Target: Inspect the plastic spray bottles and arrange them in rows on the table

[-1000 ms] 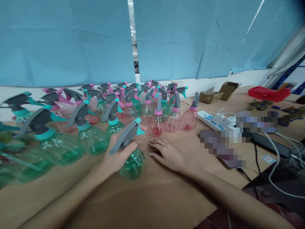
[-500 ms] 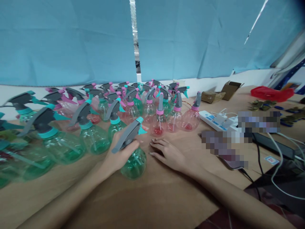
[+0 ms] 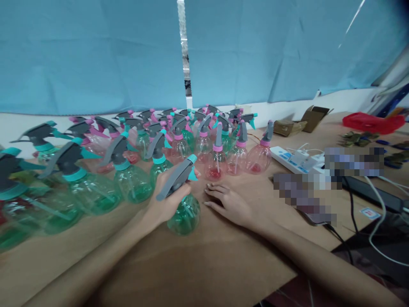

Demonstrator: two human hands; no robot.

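Note:
My left hand [image 3: 172, 198] is wrapped round the neck of a green spray bottle [image 3: 184, 217], which has a grey trigger head with a turquoise nozzle. The bottle is upright, and its collar is hidden behind my fingers. Just to its right, my right hand [image 3: 228, 202] lies palm down on the wooden table [image 3: 191, 273], fingers stretched out and holding nothing. Beyond my right fingertips stands a pink spray bottle [image 3: 215, 164] with a grey head. Left of my left hand sits another green spray bottle [image 3: 132, 183] in a row of similar ones.
Several more pink and green spray bottles crowd toward the blue curtain [image 3: 128, 55]. On the right are a white power strip [image 3: 289, 160] with cables, a blurred-out flat item [image 3: 302, 196], an open cardboard box [image 3: 315, 118] and a red plastic bag [image 3: 372, 123].
The whole view has shifted slightly, so everything appears a little further right. My left hand keeps its hold on the green spray bottle, and my right hand stays flat on the table.

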